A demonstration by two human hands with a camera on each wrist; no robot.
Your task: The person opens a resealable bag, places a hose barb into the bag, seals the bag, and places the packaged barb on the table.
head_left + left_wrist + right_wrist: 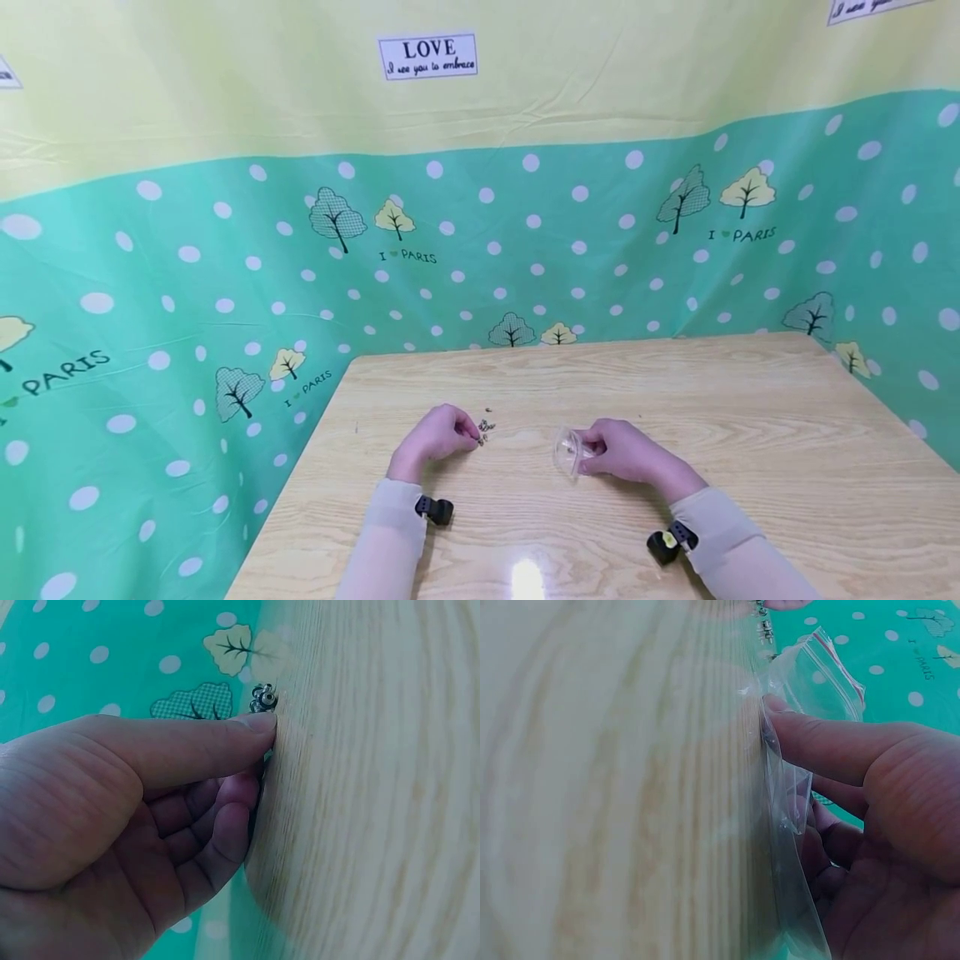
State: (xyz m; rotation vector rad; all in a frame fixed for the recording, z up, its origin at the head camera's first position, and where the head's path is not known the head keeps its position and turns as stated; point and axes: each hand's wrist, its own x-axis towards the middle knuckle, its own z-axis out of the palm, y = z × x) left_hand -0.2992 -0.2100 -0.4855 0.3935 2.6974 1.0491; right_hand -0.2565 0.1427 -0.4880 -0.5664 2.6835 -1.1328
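My left hand is at the left of the wooden table, its thumb and fingertips close together at the near edge of a loose group of small metal pieces. In the left wrist view, shiny round metal pieces show just past the thumb tip; whether the fingertips pinch one is hidden. To the right, my right hand pinches a clear zip bag between thumb and fingers. The bag's red-lined zip edge stands up in the right wrist view. Something small and dark shows inside the bag.
The light wooden table reaches back to a green and yellow patterned curtain, which also hangs at both sides. One metal piece lies slightly behind the rest. Both wrists wear a small black camera on a pale band.
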